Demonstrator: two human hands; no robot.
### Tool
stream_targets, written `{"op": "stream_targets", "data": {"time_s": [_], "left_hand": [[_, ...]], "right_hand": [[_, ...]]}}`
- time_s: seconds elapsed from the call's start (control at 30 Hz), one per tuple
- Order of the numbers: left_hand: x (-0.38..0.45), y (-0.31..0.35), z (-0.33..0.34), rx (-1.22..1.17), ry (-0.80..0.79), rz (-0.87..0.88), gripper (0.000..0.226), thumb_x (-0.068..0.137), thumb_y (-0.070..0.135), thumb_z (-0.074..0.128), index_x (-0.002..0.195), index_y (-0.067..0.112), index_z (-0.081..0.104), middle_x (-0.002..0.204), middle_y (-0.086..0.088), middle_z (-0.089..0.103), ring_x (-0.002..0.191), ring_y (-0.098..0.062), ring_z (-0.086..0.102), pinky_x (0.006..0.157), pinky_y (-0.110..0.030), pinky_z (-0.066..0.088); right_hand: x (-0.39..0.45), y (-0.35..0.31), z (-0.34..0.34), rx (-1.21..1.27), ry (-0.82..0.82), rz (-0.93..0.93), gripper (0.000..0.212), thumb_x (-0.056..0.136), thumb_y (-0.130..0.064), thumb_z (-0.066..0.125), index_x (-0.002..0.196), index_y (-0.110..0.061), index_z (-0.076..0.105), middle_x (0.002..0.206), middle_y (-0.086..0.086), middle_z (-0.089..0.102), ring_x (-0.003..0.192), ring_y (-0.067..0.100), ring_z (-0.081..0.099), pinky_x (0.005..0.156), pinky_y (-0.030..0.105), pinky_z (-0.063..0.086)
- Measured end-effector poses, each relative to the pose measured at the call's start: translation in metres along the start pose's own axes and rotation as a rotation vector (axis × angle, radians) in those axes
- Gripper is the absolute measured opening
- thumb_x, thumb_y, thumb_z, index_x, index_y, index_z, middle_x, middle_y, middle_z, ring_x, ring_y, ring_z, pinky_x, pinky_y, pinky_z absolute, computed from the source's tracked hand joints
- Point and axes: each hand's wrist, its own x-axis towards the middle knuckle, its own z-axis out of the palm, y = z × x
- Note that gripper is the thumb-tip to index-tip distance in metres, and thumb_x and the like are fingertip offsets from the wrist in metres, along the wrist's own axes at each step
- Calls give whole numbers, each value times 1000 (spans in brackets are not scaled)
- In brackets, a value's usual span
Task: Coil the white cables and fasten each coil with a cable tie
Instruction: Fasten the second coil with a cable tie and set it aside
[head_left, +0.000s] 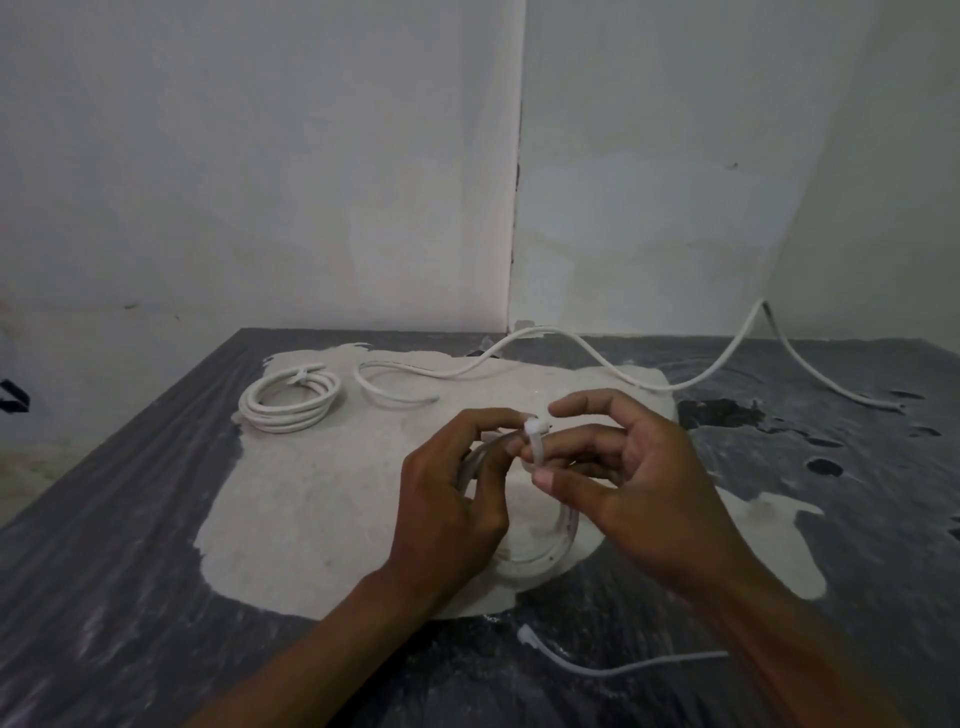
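left hand (449, 499) hides most of the coil (556, 551).

My two forearms come in bare from the lower edge, no sleeves reaching them. My left hand (447, 499) and right hand (649, 483) wear no gloves, rings or watch.

Left hand (452, 499) curled closed, right hand (639, 478) fingers loosely spread.

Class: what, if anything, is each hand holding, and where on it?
Left hand grips the white cable coil at its top, beside the cable tie. Right hand's hold cannot be told.
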Motion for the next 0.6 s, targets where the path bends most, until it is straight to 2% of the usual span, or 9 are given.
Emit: {"op": "stream_targets", "data": {"time_s": [0.2,0.33,0.43,0.6], "left_hand": [[-1,-1,2,22,14,73,18,87,5,63,103,13,64,101,8,68,97,3,61,81,-7,46],[-2,-4,4,14,-23,159,18,88,6,57,104,9,65,103,1,69,100,-7,64,85,-27,54],[-4,-6,5,5,-31,198,22,86,-3,59,104,8,66,103,0,69,101,-10,64,83,-33,56],[-6,-8,5,27,-8,198,22,85,-7,60,101,7,67,99,0,69,96,-11,65,79,-33,56]], "right_hand": [[-6,1,12,-167,200,-55,31,74,-12,82,89,-30,60,78,-14,75,74,-3,70,75,23,55],[-5,1,11,-116,249,-20,41,74,-8,81,89,-30,50,74,-11,75,71,1,70,75,30,57],[-2,0,7,-43,234,48,47,74,-5,80,90,-30,44,73,-6,76,70,7,71,79,38,57],[-3,-2,2,-3,130,8,31,74,-5,80,92,-25,64,74,-5,76,75,10,73,79,40,58]]}}
